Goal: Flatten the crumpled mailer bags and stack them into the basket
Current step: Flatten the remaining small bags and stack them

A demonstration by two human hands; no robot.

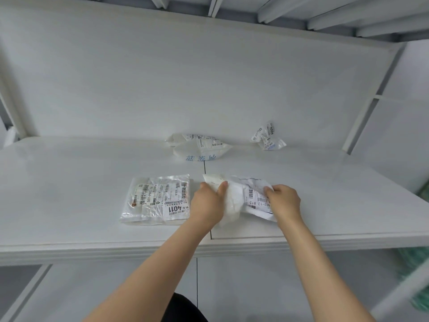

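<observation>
Risks first: I am judging that the thin film could be tearing along its creases if I am drawing my hands apart too sharply. The slick plastic could also be slipping out of one pinch and letting the bag spring back into its folds. The near edge of the table (69,247) is another hazard, since the bag's near end is lying close to it and a loose sweep could be sending it over. My left wrist is passing just beside the flattened mailer (157,198) on the left and could be nudging it askew. Grip: my left hand (209,202) is pinching the left part of the crumpled mailer bag (239,196) between thumb and curled fingers. My right hand (284,201) is curling its fingers onto the bag's right end, over the printed label. The bag is lying between the two hands and resting on the table, with its bunched white middle spanning the gap and a far-left corner poking out beyond my left thumb. Two more crumpled bags, one larger (199,147) and one smaller (268,135), are waiting at the far side, well apart from my hands. A blurred green thing (415,275) is showing low at the right edge; I cannot tell whether it is the basket.
</observation>
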